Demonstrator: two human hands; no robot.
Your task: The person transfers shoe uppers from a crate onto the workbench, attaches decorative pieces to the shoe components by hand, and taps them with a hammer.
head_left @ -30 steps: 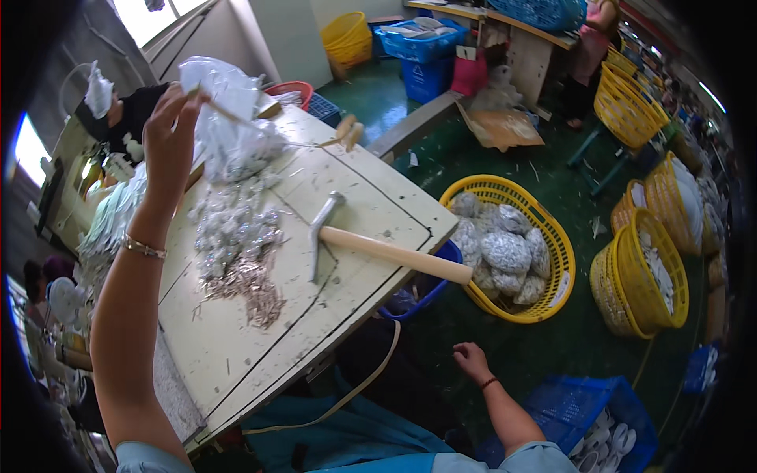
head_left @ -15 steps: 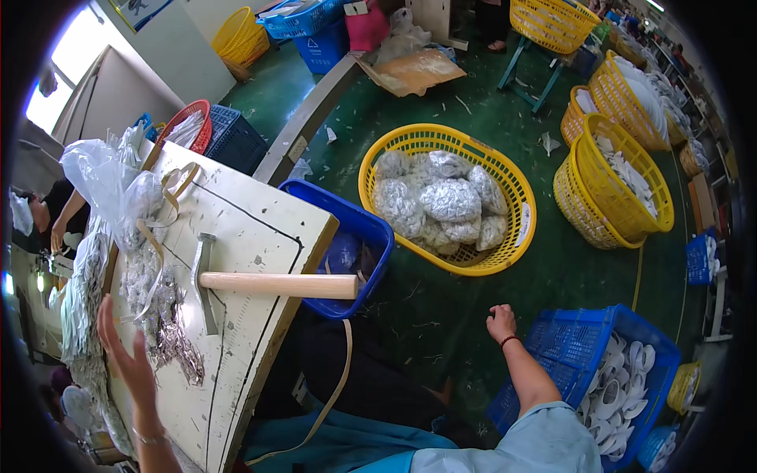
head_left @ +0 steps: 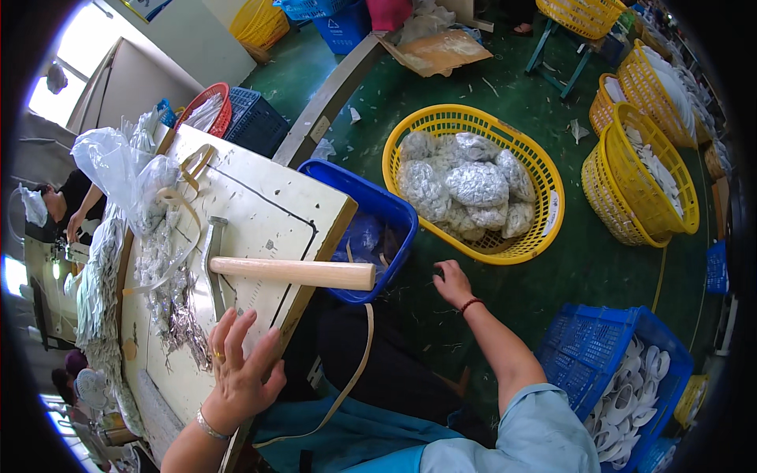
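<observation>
My left hand (head_left: 243,372) is open over the near part of the white table, fingers spread and holding nothing. Just beyond its fingertips lies a hammer (head_left: 292,272) with a long metal head and a pale wooden handle, which juts past the table's right edge. Bundles of silvery strands (head_left: 177,303) lie left of the hammer beside a clear plastic bag (head_left: 110,169). My right hand (head_left: 453,285) hangs in the air between the table and the yellow basket, fingers loosely bent and apart, with nothing visible in it. A tan strap (head_left: 359,370) dangles near my lap.
A blue bin (head_left: 406,225) stands against the table (head_left: 252,177). Beyond it, a yellow basket (head_left: 544,244) holds several silvery bundles. At right are a blue crate (head_left: 579,331) of white curved pieces and stacked yellow baskets (head_left: 607,197). Another person's hand (head_left: 73,227) shows at far left.
My left hand has swung right and nearer, from the strands to below the hammer head. My right hand has moved left and up, toward the blue bin. The whole view has shifted slightly.
</observation>
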